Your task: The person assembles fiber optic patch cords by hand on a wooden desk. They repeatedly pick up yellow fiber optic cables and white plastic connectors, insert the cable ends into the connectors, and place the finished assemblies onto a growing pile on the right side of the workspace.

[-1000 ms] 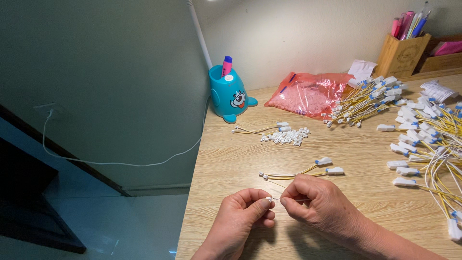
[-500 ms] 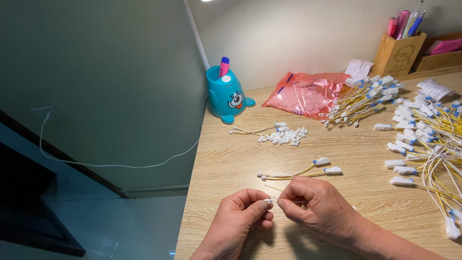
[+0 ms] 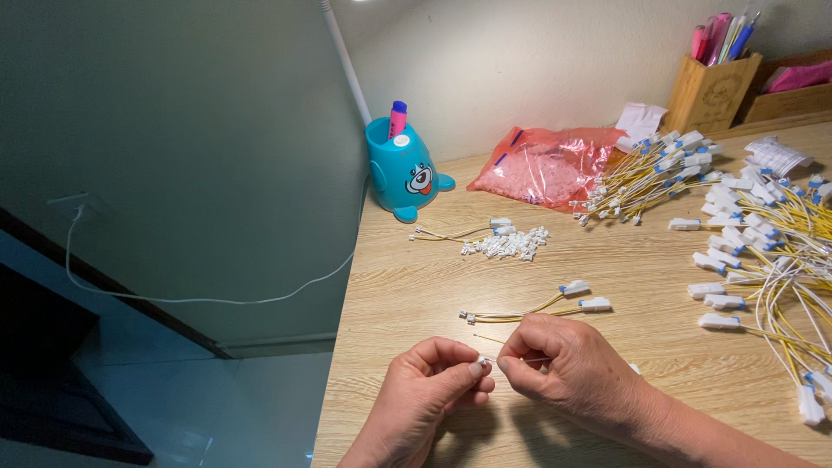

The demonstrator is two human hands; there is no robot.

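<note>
Thin wire: a thin wire (image 3: pixel 485 359) with a tiny white end piece sits right between the two hands, at 6 o'clock on the wooden table (image 3: pixel 416 286); a short length of it shows in the gap between the fingertips, the rest is hidden by the fingers.
Left hand: the left hand (image 3: pixel 425 394) comes up from 6 o'clock, fingers curled, thumb and forefinger pinched narrow on the wire's white end at its 2 o'clock side.
Right hand: the right hand (image 3: pixel 568 373) comes in from 5 o'clock with the forearm lying along the table, knuckles up, thumb and forefinger pinched shut on the wire at its 9 o'clock side, fingertips nearly meeting those of the left hand.
Finished pair: two yellow leads (image 3: pixel 537 308) with white plugs lie flat just at 12 o'clock of the hands, apart from them.
Small parts: a little heap of white bits (image 3: pixel 507 245) lies farther toward 12 o'clock, with another lead (image 3: pixel 455 232) beside it.
Cup: a blue pen cup (image 3: pixel 403 173) with a cartoon face holds a pink marker, at 11 o'clock.
Bag: a red plastic bag (image 3: pixel 546 165) lies at 1 o'clock by the wall.
Lead piles: heaps of yellow leads (image 3: pixel 763 225) spread from 1 to 3 o'clock.
Pen box: a wooden pen box (image 3: pixel 711 87) stands at 2 o'clock.
</note>
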